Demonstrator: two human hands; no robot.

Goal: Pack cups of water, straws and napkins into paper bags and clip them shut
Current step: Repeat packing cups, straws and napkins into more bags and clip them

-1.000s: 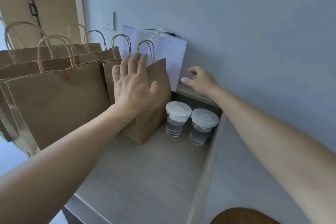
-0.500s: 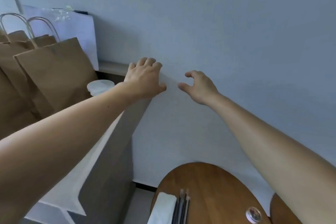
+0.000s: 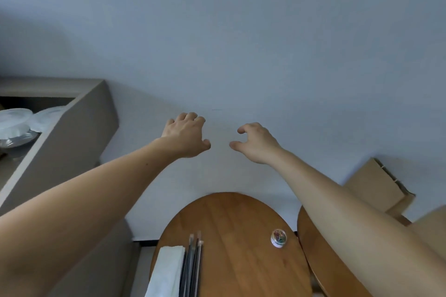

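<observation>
A person's two bare arms stretch out toward a pale blue-grey wall (image 3: 241,31), both hands holding nothing. The left hand (image 3: 187,136) hangs back-up with its fingers (image 3: 193,117) loosely curled under, thumb out to the side; the right hand (image 3: 257,143) is just beside it, apart, fingers bent in a slack claw and thumb pointing toward the other hand. Whether either hand touches the wall cannot be told. The packing supplies lie below the arms on a round wooden table (image 3: 236,224) — a folded stack of white napkins (image 3: 166,270) at its left edge, a bundle of dark straws (image 3: 193,263) touching the stack's right side, and a small round tub of coloured clips (image 3: 278,238) further right, near the rim. A second wooden table (image 3: 325,267) sits just beside it, partly under the right forearm. At far left, two lidded clear cups (image 3: 14,123) stand inside a grey shelf unit (image 3: 72,140), behind its side wall. At right, flat brown pieces (image 3: 376,188) lean at the foot of the wall — whether they are the paper bags cannot be told.
</observation>
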